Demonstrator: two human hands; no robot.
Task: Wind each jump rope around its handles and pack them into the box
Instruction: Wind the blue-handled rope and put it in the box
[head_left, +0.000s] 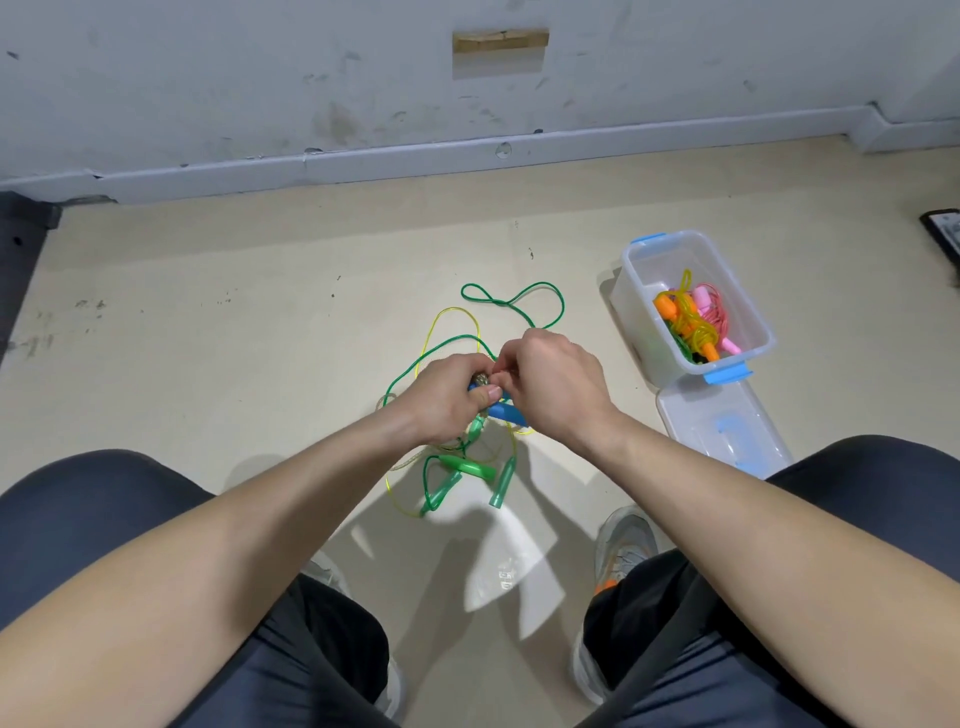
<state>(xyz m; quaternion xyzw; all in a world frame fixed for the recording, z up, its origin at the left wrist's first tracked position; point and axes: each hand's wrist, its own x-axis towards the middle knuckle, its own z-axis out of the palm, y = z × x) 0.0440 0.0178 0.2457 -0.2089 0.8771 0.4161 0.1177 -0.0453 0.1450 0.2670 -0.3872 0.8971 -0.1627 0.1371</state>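
Left hand (447, 400) grips the blue handles (506, 413), right hand (558, 384) seemingly pinches cord (480, 378); 2 loose ropes (470, 469) underneath could snag.

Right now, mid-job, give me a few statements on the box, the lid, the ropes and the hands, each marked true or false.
1. The box already has ropes in it. True.
2. The lid is clipped onto the box. False: it lies on the floor beside the box, on the side nearer the person.
3. The left hand grips the blue-handled rope. True.
4. The right hand holds the green handles. False: they lie on the floor below the hands, and the right hand pinches at the blue-handled rope.
5. A green rope lies loose on the floor. True.
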